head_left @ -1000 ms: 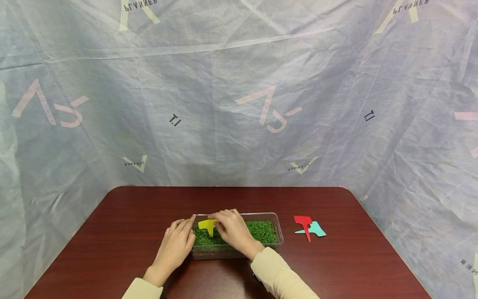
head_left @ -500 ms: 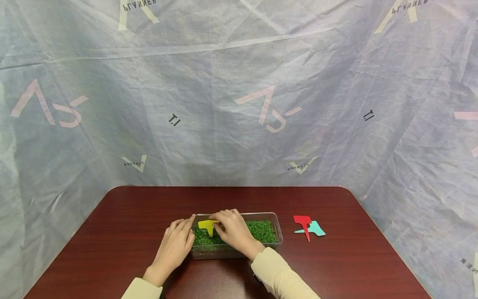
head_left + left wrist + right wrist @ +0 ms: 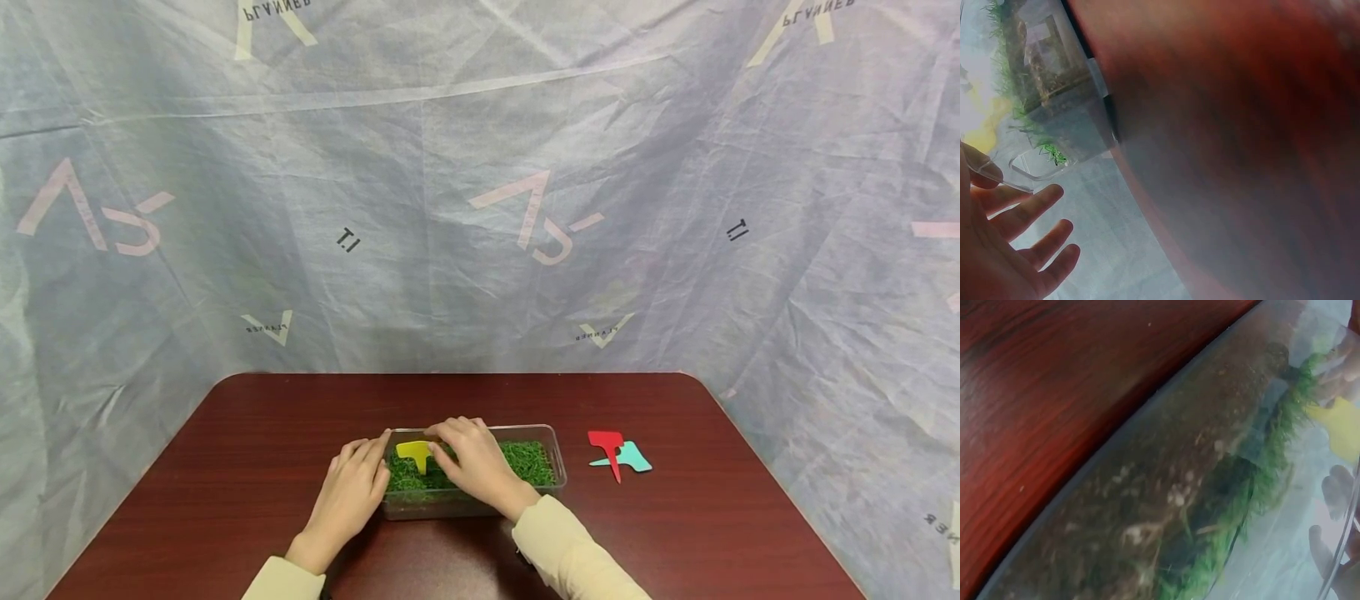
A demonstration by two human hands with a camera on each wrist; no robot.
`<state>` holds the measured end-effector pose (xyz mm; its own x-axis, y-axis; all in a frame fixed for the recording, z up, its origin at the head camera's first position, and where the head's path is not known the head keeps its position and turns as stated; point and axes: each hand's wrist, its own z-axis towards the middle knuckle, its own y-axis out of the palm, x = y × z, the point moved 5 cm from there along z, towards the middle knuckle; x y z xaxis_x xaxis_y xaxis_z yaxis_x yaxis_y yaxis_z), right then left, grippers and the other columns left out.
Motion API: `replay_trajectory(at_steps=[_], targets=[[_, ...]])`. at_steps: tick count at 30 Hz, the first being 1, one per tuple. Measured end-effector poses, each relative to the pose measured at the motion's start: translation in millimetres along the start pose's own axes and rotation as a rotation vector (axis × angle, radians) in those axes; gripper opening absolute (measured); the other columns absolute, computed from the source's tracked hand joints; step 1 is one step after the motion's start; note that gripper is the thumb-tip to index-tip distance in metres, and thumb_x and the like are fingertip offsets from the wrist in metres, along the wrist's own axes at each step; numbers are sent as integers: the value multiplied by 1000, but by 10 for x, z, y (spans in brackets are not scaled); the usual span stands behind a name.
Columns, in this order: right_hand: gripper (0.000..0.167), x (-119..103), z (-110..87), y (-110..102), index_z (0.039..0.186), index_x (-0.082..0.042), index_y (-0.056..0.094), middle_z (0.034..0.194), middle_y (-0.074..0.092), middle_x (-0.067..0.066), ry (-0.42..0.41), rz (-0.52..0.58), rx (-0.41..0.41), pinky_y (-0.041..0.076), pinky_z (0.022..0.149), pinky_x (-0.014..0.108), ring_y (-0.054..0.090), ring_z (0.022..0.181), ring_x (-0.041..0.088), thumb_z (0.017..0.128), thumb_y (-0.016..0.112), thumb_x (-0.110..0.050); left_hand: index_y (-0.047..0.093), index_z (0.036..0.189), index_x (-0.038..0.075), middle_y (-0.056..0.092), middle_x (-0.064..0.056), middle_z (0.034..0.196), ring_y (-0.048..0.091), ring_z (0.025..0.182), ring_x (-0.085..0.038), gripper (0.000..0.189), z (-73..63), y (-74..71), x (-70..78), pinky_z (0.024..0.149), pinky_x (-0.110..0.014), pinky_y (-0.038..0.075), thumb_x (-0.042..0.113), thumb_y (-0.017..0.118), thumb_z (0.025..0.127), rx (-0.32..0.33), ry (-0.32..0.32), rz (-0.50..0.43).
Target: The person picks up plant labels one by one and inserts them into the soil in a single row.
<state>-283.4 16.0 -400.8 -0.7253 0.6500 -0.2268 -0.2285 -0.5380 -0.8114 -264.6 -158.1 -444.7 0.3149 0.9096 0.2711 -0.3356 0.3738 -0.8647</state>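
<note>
A yellow T-shaped plant label (image 3: 413, 454) stands upright in the green grass (image 3: 528, 462) that fills a clear plastic container (image 3: 465, 507). My left hand (image 3: 347, 492) holds the container's left end, thumb and index finger at its rim; in the left wrist view the other fingers spread loosely. My right hand (image 3: 476, 462) hovers over the grass just right of the label. In the right wrist view, its blurred fingers (image 3: 1337, 490) show apart from the yellow label (image 3: 1340, 428). Brown soil (image 3: 1147, 506) shows through the container wall.
To the right of the container, a red plant label (image 3: 611, 448) lies across a turquoise one (image 3: 635, 457). All stands on a dark red wooden table (image 3: 262, 450), with a grey printed cloth (image 3: 435, 292) hanging behind and at both sides.
My right hand has shifted slightly right, its fingertips coming away from the yellow label, which stays standing in the grass. My left hand keeps its place at the container's left end.
</note>
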Motion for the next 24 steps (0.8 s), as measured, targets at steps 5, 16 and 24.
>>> replay_trajectory(at_steps=[5, 16, 24], targets=[[23, 87, -40, -40, 110, -18, 64, 100, 65, -6, 29, -3, -3, 45, 82, 33, 58, 88, 9, 94, 50, -28, 43, 138, 11, 58, -7, 123, 48, 115, -30, 46, 0, -4, -3, 91, -50, 40, 19, 47, 92, 3, 1, -2], [19, 355, -154, -250, 107, -19, 65, 97, 66, -5, 86, -33, 64, 44, 78, 33, 58, 85, 10, 91, 55, -21, 43, 138, 12, 58, -7, 124, 47, 116, -30, 47, 0, 4, -2, 91, -49, 40, 19, 47, 92, -7, -6, -6], [17, 654, -271, -433, 103, -18, 66, 90, 65, -4, 163, -57, 100, 42, 74, 34, 55, 78, 12, 87, 60, -16, 43, 138, 12, 58, -7, 124, 47, 116, -29, 46, -2, 5, -2, 90, -49, 40, 19, 47, 92, -6, -6, -11]])
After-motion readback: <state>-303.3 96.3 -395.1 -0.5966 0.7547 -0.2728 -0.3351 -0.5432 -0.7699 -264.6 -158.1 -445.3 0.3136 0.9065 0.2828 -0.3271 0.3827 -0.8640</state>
